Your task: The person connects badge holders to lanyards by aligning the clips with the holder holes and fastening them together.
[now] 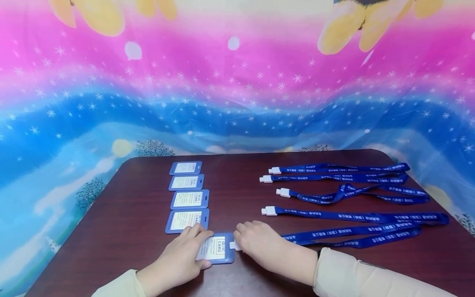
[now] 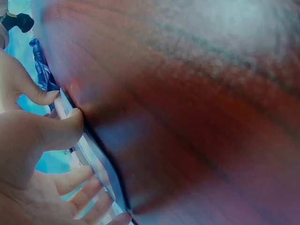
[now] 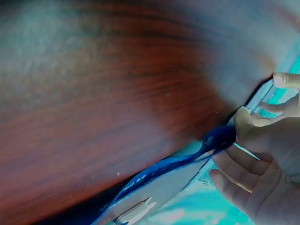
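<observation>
In the head view, my left hand (image 1: 181, 256) grips a blue-framed ID card holder (image 1: 222, 256) by its long edges, thumb on the near side and fingers on the far side. My right hand (image 1: 264, 246) pinches the white plastic clip (image 1: 234, 246) of a blue lanyard, right at the slotted end of that holder. The slot itself is hidden under clip and fingers. From the right hand, the lanyard's printed strap (image 1: 334, 234) runs off to the right. The right wrist view shows the strap (image 3: 161, 168) trailing out from beneath the thumb.
Several more card holders (image 1: 190, 199) lie in a column at the left, away from me. Several blue lanyards (image 1: 319, 215) stretch across the right side, their white clips (image 1: 270, 211) facing left. The dark wooden table (image 1: 122, 214) ends at a printed cloth backdrop (image 1: 237, 90).
</observation>
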Demonstrator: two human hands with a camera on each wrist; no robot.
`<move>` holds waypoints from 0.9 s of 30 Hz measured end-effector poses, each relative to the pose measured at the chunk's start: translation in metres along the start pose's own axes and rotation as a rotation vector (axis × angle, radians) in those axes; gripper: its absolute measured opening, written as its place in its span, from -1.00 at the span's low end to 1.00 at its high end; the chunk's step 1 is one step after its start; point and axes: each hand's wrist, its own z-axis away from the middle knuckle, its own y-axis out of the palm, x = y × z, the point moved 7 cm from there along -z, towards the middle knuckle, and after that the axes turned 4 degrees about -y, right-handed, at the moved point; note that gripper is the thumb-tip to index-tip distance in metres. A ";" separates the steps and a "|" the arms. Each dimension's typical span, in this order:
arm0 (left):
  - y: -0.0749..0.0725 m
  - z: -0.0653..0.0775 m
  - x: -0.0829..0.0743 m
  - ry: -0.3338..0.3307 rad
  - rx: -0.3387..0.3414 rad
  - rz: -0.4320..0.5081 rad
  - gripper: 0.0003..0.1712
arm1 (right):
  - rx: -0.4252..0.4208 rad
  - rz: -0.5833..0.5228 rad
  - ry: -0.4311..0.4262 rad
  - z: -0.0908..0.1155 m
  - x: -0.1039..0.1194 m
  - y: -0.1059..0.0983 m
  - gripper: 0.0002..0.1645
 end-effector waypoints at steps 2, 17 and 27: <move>0.000 0.001 0.000 0.005 0.006 -0.014 -0.33 | -0.016 -0.008 -0.004 0.001 -0.001 -0.001 -0.60; -0.013 0.005 0.004 -0.006 -0.037 -0.029 -0.41 | -0.130 -0.134 0.062 0.012 -0.018 -0.014 -0.74; -0.032 -0.009 0.006 -0.023 -0.170 -0.079 -0.71 | -0.204 -0.136 0.166 0.019 -0.050 -0.022 -0.76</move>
